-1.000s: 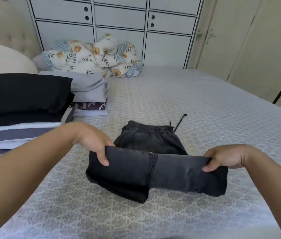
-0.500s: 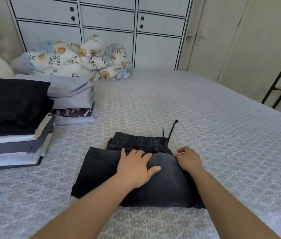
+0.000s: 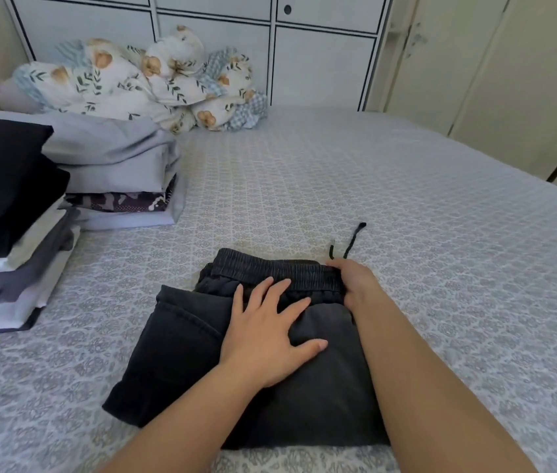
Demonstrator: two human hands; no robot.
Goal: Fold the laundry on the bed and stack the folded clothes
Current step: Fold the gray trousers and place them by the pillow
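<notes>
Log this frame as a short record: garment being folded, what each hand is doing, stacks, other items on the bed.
garment: dark grey drawstring pants, folded over, lying flat on the bed
left hand: flat, fingers spread, presses on the folded pants
right hand: at the waistband's right end; finger pose unclear
drawstring: sticks out past the waistband
stacks: two stacks of folded clothes, near and far, at left
other: crumpled floral bedding at the far edge

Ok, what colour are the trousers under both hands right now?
Washed-out dark grey, nearly black, trousers with a black drawstring; the head view shows it.
</notes>
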